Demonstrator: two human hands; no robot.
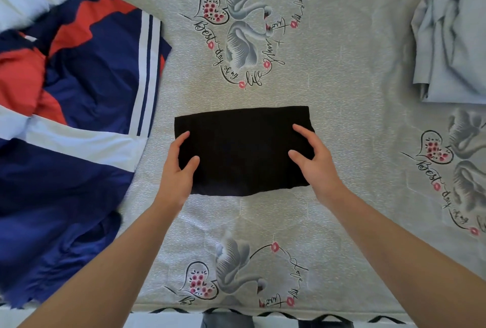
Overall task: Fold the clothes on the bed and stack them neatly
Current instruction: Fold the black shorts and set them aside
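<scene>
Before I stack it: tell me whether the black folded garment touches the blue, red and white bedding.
Apart. The head view shows a strip of patterned bedsheet between the black folded garment and the blue, red and white bedding.

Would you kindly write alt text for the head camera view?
Both hands, left hand and right hand, grip the sides of a folded black garment on a swan-print bedsheet. A navy, red and white blanket lies left, a pale blue shirt right.
</scene>
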